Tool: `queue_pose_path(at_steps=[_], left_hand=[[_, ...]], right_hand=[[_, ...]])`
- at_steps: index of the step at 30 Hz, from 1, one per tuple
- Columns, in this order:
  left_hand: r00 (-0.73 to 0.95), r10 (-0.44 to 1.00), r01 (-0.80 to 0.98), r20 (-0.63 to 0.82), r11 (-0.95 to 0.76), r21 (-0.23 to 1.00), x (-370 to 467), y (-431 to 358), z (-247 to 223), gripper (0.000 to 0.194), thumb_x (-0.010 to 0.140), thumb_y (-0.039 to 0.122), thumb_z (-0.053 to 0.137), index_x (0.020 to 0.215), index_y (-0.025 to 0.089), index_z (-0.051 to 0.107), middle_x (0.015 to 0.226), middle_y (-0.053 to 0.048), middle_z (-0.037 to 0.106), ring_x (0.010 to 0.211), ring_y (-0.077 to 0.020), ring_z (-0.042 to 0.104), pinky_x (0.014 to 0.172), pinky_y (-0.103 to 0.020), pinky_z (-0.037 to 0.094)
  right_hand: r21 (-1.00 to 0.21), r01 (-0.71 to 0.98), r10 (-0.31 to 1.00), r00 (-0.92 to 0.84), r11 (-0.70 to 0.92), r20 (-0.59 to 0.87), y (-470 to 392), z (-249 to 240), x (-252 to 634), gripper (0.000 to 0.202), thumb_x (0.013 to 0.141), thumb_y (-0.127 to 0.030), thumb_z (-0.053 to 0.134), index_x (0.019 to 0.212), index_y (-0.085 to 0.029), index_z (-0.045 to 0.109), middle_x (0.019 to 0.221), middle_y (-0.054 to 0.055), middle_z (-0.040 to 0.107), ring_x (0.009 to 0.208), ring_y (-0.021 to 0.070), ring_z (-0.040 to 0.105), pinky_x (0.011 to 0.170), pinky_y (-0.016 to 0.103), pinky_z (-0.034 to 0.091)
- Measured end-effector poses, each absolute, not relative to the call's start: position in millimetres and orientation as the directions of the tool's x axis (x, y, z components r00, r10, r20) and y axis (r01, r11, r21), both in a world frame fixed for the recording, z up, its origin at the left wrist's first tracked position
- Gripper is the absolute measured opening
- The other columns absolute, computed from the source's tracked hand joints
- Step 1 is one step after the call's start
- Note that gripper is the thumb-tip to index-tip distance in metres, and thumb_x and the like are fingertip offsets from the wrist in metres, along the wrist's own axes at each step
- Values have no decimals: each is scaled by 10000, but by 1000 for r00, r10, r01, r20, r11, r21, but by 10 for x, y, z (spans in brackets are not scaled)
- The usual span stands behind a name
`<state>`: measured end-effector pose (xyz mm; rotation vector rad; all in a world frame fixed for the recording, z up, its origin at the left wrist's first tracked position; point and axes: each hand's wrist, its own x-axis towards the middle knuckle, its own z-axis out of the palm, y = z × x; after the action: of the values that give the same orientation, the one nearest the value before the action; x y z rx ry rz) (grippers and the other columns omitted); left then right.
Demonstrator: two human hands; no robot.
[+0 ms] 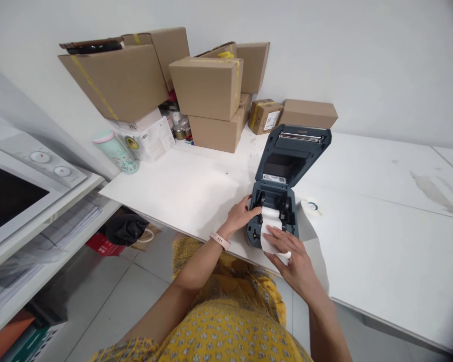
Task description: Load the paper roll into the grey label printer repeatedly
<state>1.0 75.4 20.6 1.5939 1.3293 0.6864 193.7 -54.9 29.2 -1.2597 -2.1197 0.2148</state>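
A dark label printer (pixel 253 234) stands near the table's front edge with its lid (pixel 304 151) raised. Inside it lies a white paper roll (pixel 271 213), and a paper strip (pixel 267 241) runs from it over the printer's front. My left hand (pixel 240 215) rests on the printer's left side, its thumb reaching over the rim beside the roll and its fingers apart. On the strip, my right hand (pixel 292 254) has its fingers spread, with the thumb near the paper's lower edge; the paper's end by the thumb is partly hidden.
Cardboard boxes (pixel 207 88) are stacked at the back of the white table (pixel 166 188). A green tumbler (pixel 117 151) stands at the back left. Backing paper (pixel 313 244) and a small tape roll (pixel 312 206) lie right of the printer. A microwave (pixel 26 176) is at the left.
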Motion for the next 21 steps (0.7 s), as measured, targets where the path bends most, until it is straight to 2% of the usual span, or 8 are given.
queue_pose_path(at_steps=[7, 13, 16, 18, 20, 21], left_hand=[[264, 952, 469, -153, 12, 883, 12, 746, 241, 738, 823, 688, 596, 1425, 267, 523, 1062, -61, 751, 864, -255, 684, 806, -362, 532], [235, 954, 470, -183, 53, 881, 7, 703, 333, 765, 822, 692, 601, 1442, 256, 504, 1193, -88, 722, 1011, -297, 681, 905, -412, 522], [196, 969, 419, -152, 57, 906, -19, 471, 360, 875, 800, 649, 669, 1518, 227, 398, 1302, -129, 669, 1176, -334, 627, 1018, -455, 488], [221, 971, 338, -86, 6, 941, -38, 243, 354, 960, 768, 602, 737, 1552, 227, 330, 1403, -150, 601, 1302, -356, 550, 1088, -479, 456], [270, 962, 284, -44, -36, 958, -53, 22, 340, 991, 742, 563, 782, 1558, 253, 312, 1458, -143, 558, 1381, -370, 481, 1137, -504, 424], [286, 958, 262, -34, -43, 964, -58, -67, 336, 988, 745, 545, 787, 1561, 262, 307, 1477, -138, 542, 1407, -371, 455, 1155, -512, 408]], right_hand=[[-458, 731, 845, -313, 506, 434, -562, 261, 1960, 413, 958, -292, 623, 1369, -304, 583, 1470, 54, 591, 1352, 285, 563, 1059, 522, 492], [-449, 746, 854, -314, 492, 415, -589, 300, 1921, 434, 971, -322, 597, 1404, -307, 572, 1473, 66, 586, 1366, 290, 555, 1096, 545, 471], [-418, 715, 828, -475, 561, 298, -741, 550, 1993, 568, 954, -404, 620, 1498, -327, 474, 1513, 67, 537, 1403, 315, 512, 1138, 596, 431], [-449, 619, 748, -631, 645, 206, -848, 815, 2130, 678, 918, -482, 659, 1536, -352, 413, 1478, 55, 574, 1360, 307, 560, 1150, 582, 440], [-520, 512, 694, -678, 684, 244, -865, 1115, 2307, 647, 907, -522, 658, 1506, -391, 453, 1363, 26, 674, 1245, 275, 657, 1116, 515, 505], [-552, 491, 712, -630, 674, 310, -813, 1265, 2393, 567, 923, -521, 634, 1464, -405, 509, 1317, 15, 704, 1204, 263, 682, 1074, 483, 546]])
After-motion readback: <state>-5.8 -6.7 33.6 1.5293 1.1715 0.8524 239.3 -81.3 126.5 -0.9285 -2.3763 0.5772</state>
